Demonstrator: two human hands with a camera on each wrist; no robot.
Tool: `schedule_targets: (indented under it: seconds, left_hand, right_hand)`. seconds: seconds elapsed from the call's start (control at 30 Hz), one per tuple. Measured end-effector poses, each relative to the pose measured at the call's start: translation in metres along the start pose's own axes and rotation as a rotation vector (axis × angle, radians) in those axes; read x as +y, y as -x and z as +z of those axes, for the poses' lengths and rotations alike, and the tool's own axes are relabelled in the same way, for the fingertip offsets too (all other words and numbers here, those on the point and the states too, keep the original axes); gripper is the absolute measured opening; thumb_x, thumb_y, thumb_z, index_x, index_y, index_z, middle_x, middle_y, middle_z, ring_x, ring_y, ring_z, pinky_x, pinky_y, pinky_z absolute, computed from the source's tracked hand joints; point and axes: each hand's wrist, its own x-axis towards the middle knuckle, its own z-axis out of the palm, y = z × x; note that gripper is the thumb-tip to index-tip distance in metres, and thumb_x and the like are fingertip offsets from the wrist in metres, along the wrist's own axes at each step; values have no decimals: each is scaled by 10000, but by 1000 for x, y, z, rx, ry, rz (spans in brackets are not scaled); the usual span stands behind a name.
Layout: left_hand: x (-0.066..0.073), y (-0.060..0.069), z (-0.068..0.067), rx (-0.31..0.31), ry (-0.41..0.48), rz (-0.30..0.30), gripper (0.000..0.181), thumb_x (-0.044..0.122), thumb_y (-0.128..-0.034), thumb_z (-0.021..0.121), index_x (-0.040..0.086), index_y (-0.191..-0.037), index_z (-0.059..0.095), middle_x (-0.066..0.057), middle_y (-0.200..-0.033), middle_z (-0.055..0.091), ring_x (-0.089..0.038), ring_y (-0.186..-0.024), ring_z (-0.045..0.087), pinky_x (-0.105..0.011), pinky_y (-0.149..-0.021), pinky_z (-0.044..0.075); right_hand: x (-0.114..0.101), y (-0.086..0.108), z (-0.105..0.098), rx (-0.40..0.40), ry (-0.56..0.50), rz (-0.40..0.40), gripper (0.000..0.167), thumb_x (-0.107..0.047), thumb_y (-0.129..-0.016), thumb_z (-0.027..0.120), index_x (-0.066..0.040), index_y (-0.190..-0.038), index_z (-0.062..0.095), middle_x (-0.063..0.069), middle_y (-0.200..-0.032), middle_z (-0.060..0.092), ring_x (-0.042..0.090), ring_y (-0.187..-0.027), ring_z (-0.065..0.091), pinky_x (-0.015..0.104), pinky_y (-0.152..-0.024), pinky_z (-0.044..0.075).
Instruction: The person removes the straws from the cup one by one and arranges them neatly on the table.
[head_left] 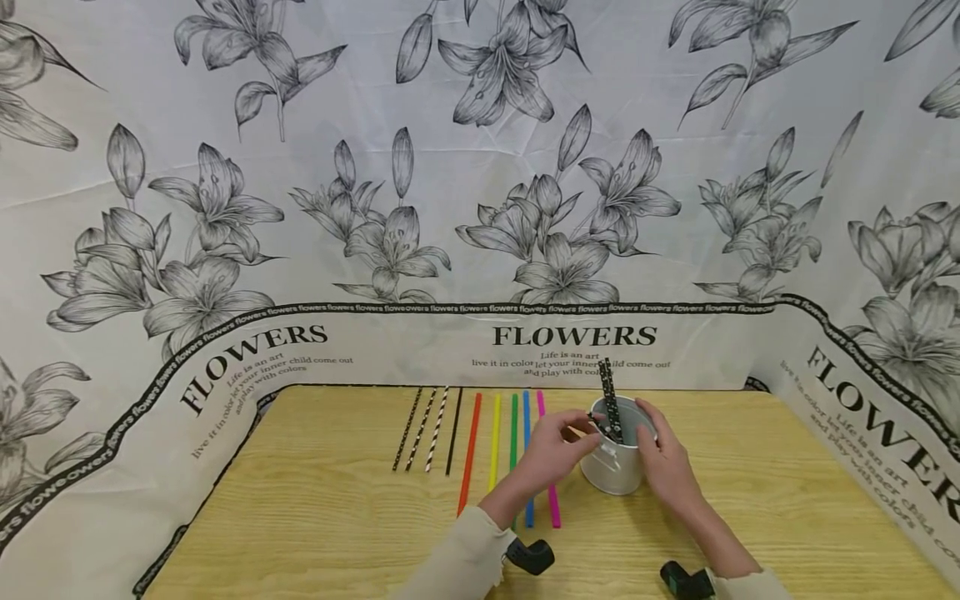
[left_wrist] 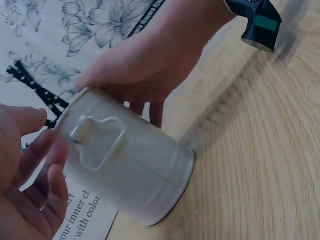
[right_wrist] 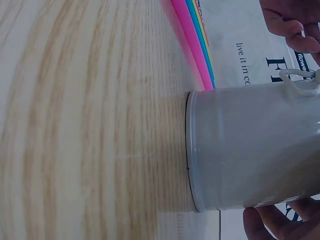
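A small white metal bucket point(head_left: 611, 471) stands upright on the table, a little handle on its side. My right hand point(head_left: 667, 462) holds the bucket's right side, its fingers around the far wall in the left wrist view. Black straws with white spots point(head_left: 609, 392) lean out of the bucket's mouth, crossing each other. At the rim's left, my left hand point(head_left: 551, 450) pinches the end of a black patterned straw point(head_left: 595, 419) between thumb and forefinger; its other end is hidden in the bucket. The left hand's remaining fingers point(left_wrist: 57, 187) are loosely bent beside the bucket wall.
Left of the bucket lie straws in a row: thin patterned ones point(head_left: 420, 429), a black one point(head_left: 454, 433), then red point(head_left: 470, 454), yellow point(head_left: 495, 442), green point(head_left: 514, 429), blue point(head_left: 527, 408) and pink point(head_left: 555, 508). A flower-printed cloth point(head_left: 420, 350) stands behind the wooden table point(head_left: 315, 500).
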Motion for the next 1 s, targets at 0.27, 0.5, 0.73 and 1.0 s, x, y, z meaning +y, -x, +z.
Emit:
schedule_targets:
  seconds: [0.27,0.5,0.73,1.0]
  left_hand:
    - [5,-4,9,71,-2,34,78,152,-884,734,114,-944,766,143,-934,705,-35,-705,610,-225,-614,527]
    - [16,-10,-9,128,87,86,137,105,-897,709,18,-997,743,-33,-928,730,-100,-792,684,-240,-731,550]
    - [48,-21,-67,278,218,114,193,55,-898,692,-38,-1067,697,-173,-955,709,-273,-826,697,-325,-748,563]
    - [78,-24,-155,435,178,148,307,112,-907,701,7,-1194,668,-143,-967,706,-146,-765,692,-323,-728,570]
  right_hand:
    - [1,1,0,-3,-3,-3,512,-333,-1073,272,-136,-1544,229,291,-1480,317,480,-1292,360,633,-972,351]
    - [-2,0,0,-1,3,5,510,-324,-1072,258,-118,-1539,233,278,-1484,322,471,-1301,358,633,-982,349]
    - [-3,0,2,-2,-7,6,510,-322,-1071,251,-128,-1542,228,272,-1491,317,483,-1313,344,644,-1005,326]
    - [-4,1,0,4,-3,11,505,-313,-1072,247,-127,-1541,232,273,-1485,325,479,-1308,353,644,-995,336]
